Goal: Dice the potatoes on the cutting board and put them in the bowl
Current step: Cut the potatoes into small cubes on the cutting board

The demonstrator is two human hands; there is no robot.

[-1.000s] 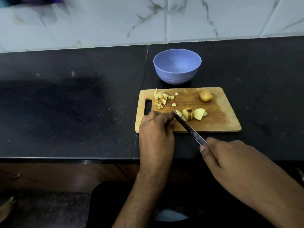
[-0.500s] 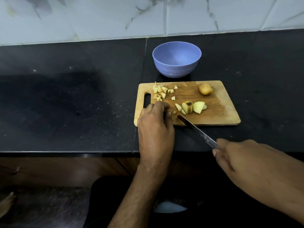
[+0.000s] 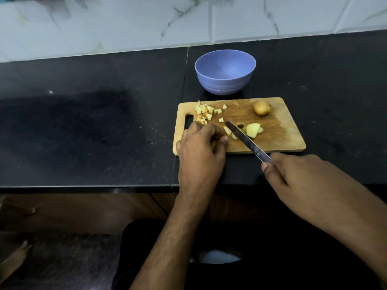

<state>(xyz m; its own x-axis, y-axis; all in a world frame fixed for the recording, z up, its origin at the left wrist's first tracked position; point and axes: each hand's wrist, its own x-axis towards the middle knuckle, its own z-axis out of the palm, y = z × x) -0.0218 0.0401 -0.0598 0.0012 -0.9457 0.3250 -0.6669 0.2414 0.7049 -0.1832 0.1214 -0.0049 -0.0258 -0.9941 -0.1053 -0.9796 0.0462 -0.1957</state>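
Two hands working: right hand (image 3: 293, 176) gripping knife (image 3: 247, 141); left hand (image 3: 201, 147) curling beside potato pieces (image 3: 251, 130) on cutting board (image 3: 282, 135), whether clamped on anything, cannot tell.

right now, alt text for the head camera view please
A right hand holds a knife over potato pieces on a wooden cutting board, the left hand beside them. A purple bowl behind looks empty.

Black speckled stone tabletop (image 3: 83, 126) with a vertical seam (image 3: 181, 114) near the middle. Pale marble-veined wall tiles (image 3: 125, 24) along its far edge. Brown wooden cabinet front (image 3: 83, 210) below the near edge. Dark floor (image 3: 62, 258) beneath. Dim light.
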